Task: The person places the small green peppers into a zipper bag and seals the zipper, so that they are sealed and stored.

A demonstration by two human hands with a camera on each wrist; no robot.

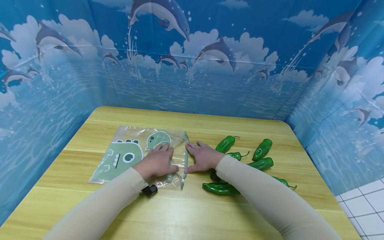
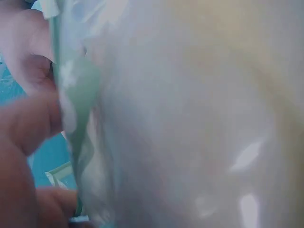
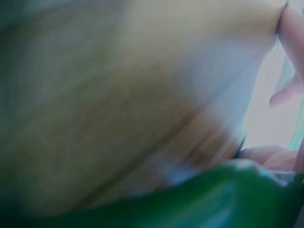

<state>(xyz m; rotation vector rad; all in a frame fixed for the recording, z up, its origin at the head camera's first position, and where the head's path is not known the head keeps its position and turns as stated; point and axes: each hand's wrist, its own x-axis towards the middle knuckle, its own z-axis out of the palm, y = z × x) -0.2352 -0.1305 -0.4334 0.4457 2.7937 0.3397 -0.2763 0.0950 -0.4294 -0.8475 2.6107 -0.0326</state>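
Note:
A clear plastic zip bag (image 1: 126, 168) printed with green cartoon dinosaurs lies flat on the table, its green zip strip (image 1: 185, 156) facing right. My left hand (image 1: 159, 161) rests on the bag with fingers spread, near the strip. On the strip's other side, my right hand (image 1: 202, 156) touches its edge with fingers and thumb apart. The white slider (image 1: 182, 181) sits at the strip's near end. Close up in the left wrist view are the bag's film (image 2: 180, 118) and fingers (image 2: 28, 123). Along the bottom of the right wrist view runs a green pepper (image 3: 204, 199).
Several green peppers lie on the wooden table (image 1: 168, 213) right of the bag, among them one at the back (image 1: 262, 149) and one nearer (image 1: 220, 188). My right forearm passes over some of them. A dolphin-print curtain (image 1: 192, 83) hangs behind and at both sides.

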